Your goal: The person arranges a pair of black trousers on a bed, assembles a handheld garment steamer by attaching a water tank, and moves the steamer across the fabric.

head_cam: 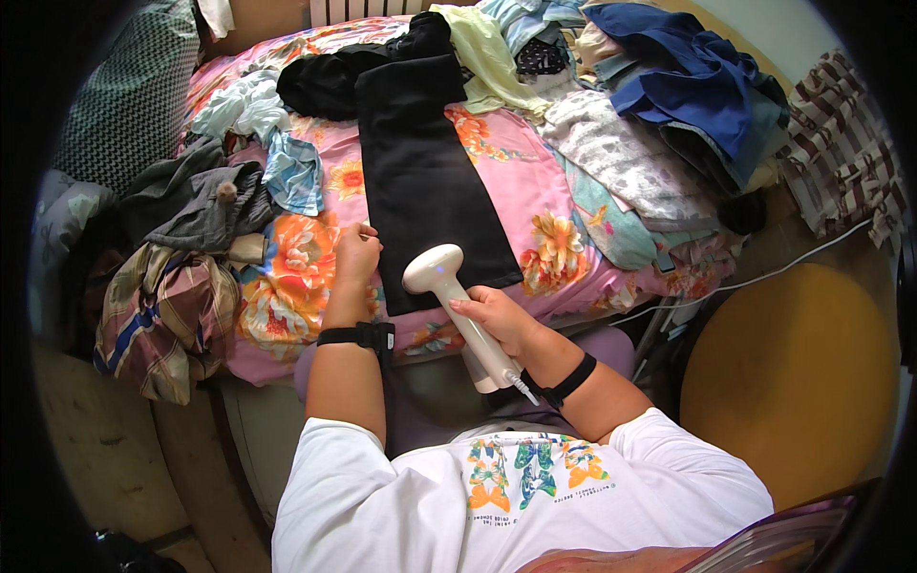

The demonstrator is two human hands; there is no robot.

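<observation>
My right hand grips the handle of a white handheld garment steamer. Its rounded head is over the lower end of a black trouser leg, which lies flat and lengthwise before me. Whether the head presses on the cloth cannot be made out. Beside the leg's left edge is my left hand, its fingers curled; whether they pinch the black cloth is hidden. The rest of the black garment is bunched at the far end. Beneath it spreads a pink floral bedsheet.
Rumpled grey clothing and a plaid cloth lie at left. On the right are a blue garment and a folded white patterned cloth. A white cord runs past a round yellow surface.
</observation>
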